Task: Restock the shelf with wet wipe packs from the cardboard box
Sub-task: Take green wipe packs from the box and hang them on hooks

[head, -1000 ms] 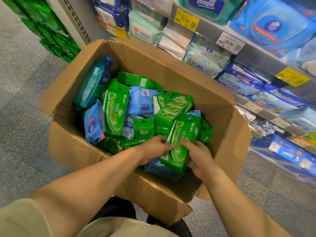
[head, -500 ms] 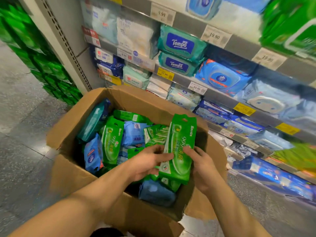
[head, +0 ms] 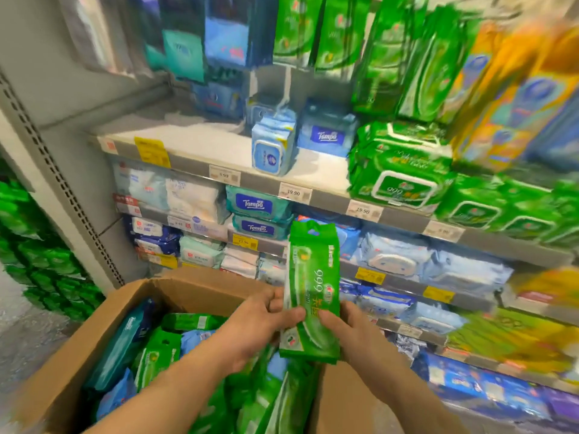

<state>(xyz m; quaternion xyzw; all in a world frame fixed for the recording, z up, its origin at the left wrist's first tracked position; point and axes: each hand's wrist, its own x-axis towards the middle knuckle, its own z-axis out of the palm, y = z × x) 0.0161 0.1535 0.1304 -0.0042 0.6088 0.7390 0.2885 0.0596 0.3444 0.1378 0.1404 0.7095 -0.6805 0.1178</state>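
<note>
Hands, left hand (head: 253, 324) and right hand (head: 351, 332), together pinch one green wipe pack (head: 311, 296) upright at lower centre, clear above the cardboard box (head: 47, 399); next, I judge, it must go among hanging green packs (head: 316, 29) at the top.

Green wet wipe pack (head: 313, 289), long and flat, printed "999" on the front, with a hang hole at the top end. Held upright above the cardboard box (head: 200, 289), pinched at its lower half between left hand (head: 260, 327) and right hand (head: 354, 333). Brown box open at the top, flaps out, filled with loose green, blue and teal packs lying in disorder. Behind, shelf (head: 326, 200) with grey edge and price labels, partly stocked.
</note>
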